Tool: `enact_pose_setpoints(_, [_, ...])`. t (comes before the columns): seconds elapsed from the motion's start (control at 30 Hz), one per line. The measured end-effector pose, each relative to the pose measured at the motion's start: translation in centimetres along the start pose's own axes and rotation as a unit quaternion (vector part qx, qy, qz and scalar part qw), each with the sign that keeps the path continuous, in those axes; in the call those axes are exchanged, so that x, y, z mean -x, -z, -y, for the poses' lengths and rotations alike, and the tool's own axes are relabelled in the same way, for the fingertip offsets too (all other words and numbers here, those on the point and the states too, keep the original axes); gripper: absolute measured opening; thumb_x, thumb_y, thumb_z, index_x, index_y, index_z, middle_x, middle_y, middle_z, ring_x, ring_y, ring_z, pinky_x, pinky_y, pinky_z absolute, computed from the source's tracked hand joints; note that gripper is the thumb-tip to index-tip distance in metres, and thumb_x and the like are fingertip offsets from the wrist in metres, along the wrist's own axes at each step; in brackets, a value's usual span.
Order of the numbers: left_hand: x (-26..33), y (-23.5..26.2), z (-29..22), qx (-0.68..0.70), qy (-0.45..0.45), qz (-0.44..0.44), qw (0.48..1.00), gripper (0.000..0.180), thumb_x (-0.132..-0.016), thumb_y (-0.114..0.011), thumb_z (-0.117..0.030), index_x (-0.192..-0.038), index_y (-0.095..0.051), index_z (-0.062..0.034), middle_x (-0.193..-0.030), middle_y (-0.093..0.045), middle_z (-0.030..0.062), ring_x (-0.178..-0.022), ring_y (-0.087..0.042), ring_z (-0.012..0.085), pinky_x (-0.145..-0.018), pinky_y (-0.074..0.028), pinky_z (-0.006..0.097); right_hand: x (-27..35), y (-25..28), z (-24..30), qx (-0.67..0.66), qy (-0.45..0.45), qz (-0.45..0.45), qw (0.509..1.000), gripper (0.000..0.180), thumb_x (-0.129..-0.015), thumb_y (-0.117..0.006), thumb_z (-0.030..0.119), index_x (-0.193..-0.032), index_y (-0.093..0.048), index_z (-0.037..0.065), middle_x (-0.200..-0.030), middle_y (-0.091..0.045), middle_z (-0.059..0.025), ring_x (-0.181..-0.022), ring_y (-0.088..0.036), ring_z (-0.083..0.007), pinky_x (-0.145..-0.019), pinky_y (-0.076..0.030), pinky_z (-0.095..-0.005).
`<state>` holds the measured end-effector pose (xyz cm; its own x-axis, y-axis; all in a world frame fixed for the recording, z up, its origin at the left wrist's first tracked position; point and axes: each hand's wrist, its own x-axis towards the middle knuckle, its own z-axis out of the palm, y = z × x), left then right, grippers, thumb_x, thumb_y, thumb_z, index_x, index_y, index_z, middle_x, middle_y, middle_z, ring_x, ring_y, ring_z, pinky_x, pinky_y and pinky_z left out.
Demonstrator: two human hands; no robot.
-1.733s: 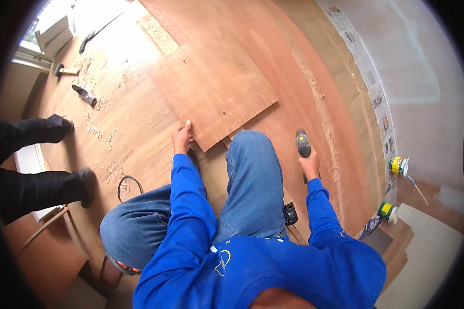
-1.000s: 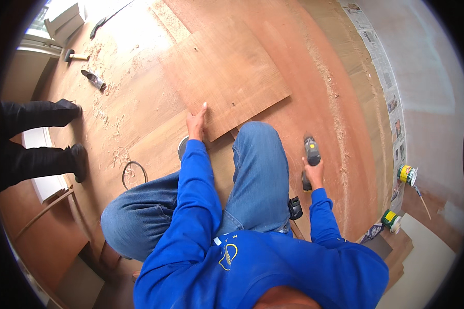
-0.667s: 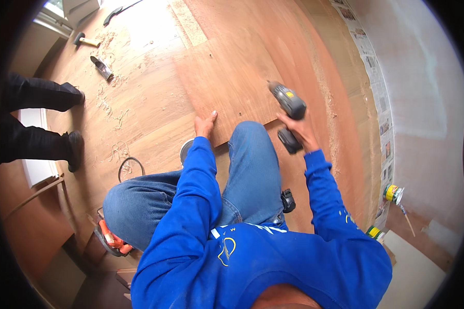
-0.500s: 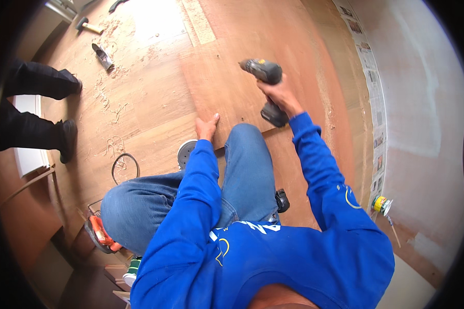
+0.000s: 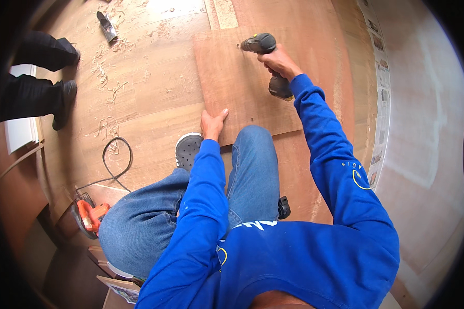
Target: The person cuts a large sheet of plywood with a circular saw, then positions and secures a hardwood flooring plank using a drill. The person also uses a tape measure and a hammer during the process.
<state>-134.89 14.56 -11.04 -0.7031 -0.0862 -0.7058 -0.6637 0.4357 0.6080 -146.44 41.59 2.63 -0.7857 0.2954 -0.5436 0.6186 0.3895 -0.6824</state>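
Note:
My right hand is closed around the grip of a dark cordless drill, its nose pointing left. The drill's tip is close to a small dark spot near the far edge of a reddish-brown wooden board; whether they touch, I cannot tell. At the board's near left corner, my left hand holds its edge, thumb lying on top and the other fingers partly hidden. My bent knee comes up to the board's near edge.
At the left stand another person's dark-clad legs. A hand plane lies among wood shavings. An orange power tool with a black cord sits beside my other leg. Newspaper lines the right edge along a pale wall.
My right hand has carried the drill farther over the board, toward its far edge. My left hand stays at the board's corner. The whole view has shifted slightly.

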Motion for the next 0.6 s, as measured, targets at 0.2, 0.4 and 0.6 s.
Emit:
enact_pose_setpoints(0.2, [-0.3, -0.1, 0.3, 0.008, -0.005, 0.001, 1.0, 0.071, -0.075, -0.093, -0.039, -0.122, -0.063, 0.0053, -0.121, -0.072, 0.0252, -0.114, -0.07, 0.0362, -0.099, -0.052, 0.043, 0.4, 0.4, 0.0, -0.051, 0.018, 0.004, 0.999, 0.011, -0.083, -0.067, 0.015, -0.083, -0.063, 0.006, -0.063, -0.057, -0.0009, -0.049, -0.051, -0.011, -0.043, -0.041, -0.0318])
enact_pose_setpoints(0.4, [-0.2, 0.0, 0.2, 0.009, -0.003, -0.009, 1.0, 0.071, -0.074, -0.094, -0.038, -0.121, -0.064, 0.0053, -0.121, -0.072, 0.0252, -0.113, -0.07, 0.0358, -0.098, -0.053, 0.043, 0.4, 0.0, 0.8, -0.024, 0.02, 0.003, 1.0, 0.013, -0.082, -0.068, 0.017, -0.082, -0.062, 0.005, -0.062, -0.056, -0.0016, -0.047, -0.051, -0.0121, -0.042, -0.041, -0.0324])
enact_pose_setpoints(0.6, [-0.1, 0.3, 0.2, 0.014, 0.0, 0.006, 1.0, 0.072, -0.074, -0.093, -0.04, -0.121, -0.064, 0.0055, -0.121, -0.072, 0.0253, -0.113, -0.07, 0.0367, -0.099, -0.053, 0.043, 0.2, -0.3, 1.5, 0.021, 0.017, 0.004, 1.0, 0.014, -0.082, -0.065, 0.017, -0.077, -0.061, 0.005, -0.06, -0.056, -0.0035, -0.047, -0.052, -0.0149, -0.043, -0.041, -0.0359])
